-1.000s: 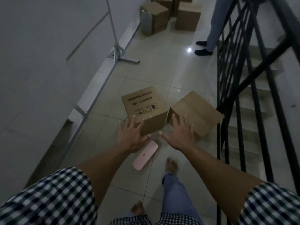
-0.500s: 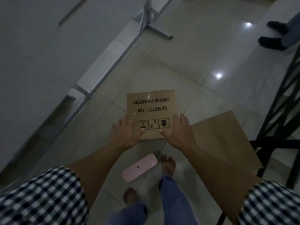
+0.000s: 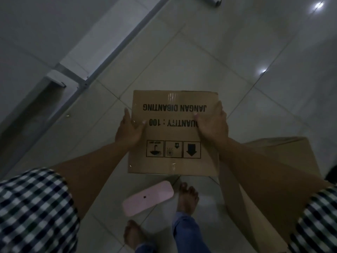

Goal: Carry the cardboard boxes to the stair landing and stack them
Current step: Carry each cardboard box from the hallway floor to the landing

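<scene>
A brown cardboard box (image 3: pixel 173 161) with upside-down black print and handling symbols is in front of me, its top facing the camera. My left hand (image 3: pixel 130 129) clasps its left edge, thumb on top. My right hand (image 3: pixel 212 123) clasps its right edge, fingers spread over the print. A second, plain cardboard box (image 3: pixel 284 161) lies on the tiled floor to the right, partly hidden behind my right forearm.
A pink flat object (image 3: pixel 148 200) lies on the tiles next to my bare feet (image 3: pixel 187 199). A metal frame bar (image 3: pixel 116 46) runs diagonally along the wall at the left. Light spots reflect off the glossy floor at upper right.
I have leaned down closer. Both hands have moved from the box's near corners onto its two sides and closed on it. The other person's feet and the railing are out of view.
</scene>
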`<state>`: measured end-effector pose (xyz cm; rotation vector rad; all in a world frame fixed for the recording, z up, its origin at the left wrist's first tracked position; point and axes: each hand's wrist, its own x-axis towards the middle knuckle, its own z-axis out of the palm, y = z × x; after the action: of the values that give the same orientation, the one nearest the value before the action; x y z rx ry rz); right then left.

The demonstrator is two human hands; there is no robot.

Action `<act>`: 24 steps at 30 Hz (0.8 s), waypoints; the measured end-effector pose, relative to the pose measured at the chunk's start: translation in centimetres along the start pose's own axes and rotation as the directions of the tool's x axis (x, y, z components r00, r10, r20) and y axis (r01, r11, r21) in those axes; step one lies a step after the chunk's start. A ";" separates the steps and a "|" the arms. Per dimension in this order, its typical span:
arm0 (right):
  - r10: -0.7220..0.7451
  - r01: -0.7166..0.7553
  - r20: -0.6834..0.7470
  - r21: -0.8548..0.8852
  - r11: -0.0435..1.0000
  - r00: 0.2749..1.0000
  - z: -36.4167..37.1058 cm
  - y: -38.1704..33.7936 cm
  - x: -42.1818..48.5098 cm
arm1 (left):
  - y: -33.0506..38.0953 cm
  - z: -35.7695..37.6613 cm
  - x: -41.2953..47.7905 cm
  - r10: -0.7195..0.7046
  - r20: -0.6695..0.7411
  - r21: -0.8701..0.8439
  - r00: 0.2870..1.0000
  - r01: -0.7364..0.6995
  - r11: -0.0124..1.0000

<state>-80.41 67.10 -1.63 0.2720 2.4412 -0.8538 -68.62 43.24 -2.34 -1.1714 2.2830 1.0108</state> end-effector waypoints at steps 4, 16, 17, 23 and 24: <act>0.044 -0.041 -0.024 0.103 0.994 0.999 0.6 0.9 1.8 | -0.6 0.5 2.2 -0.016 0.082 -0.258 0.997 0.036 0.966; 0.140 -0.165 0.099 0.325 0.931 0.985 -0.2 2.1 2.3 | -1.3 1.3 1.8 -0.047 0.308 -0.589 0.950 0.229 0.775; 0.136 -0.163 0.104 0.327 0.931 0.985 -0.6 2.0 1.8 | -1.1 0.9 1.0 -0.053 0.306 -0.595 0.951 0.234 0.769; 0.050 -0.098 0.142 0.351 0.931 0.989 -4.1 -2.1 -3.6 | 0.3 -5.3 -5.4 -0.055 0.244 -0.647 0.968 0.205 0.734; 0.035 -0.087 0.153 0.350 0.933 0.988 -4.7 -3.1 -4.8 | 0.2 -6.6 -6.7 -0.054 0.233 -0.657 0.971 0.198 0.728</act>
<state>-79.48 67.56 5.72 0.4007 2.1227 -1.2434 -64.97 42.06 6.22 -1.3775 1.6648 1.9046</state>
